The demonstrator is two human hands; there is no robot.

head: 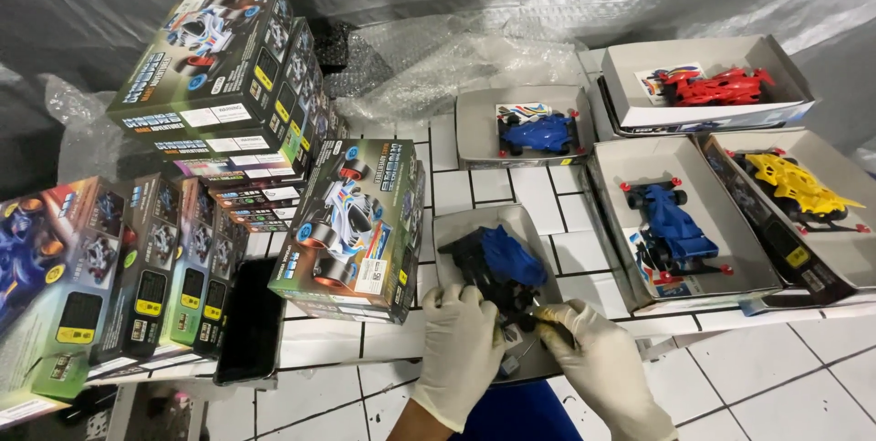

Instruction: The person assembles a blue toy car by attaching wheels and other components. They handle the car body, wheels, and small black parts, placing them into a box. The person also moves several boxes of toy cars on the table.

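Apparently mid-assembly, the gloved left hand (459,345) steadies the dark toy car chassis (493,272) with its blue shell in the grey tray (461,227) just ahead, while the right hand (593,359) pinches a small tool (547,315) against it; seating that tip squarely seems next.

Stacked toy boxes (228,85) are walling off the left of the table (776,377), and one tilted box (356,231) is crowding just beside the hands' tray (484,222). Open trays holding cars (680,222) are filling the right and back. Bare tile is lying open at the front right, and narrow gaps are running between the trays.
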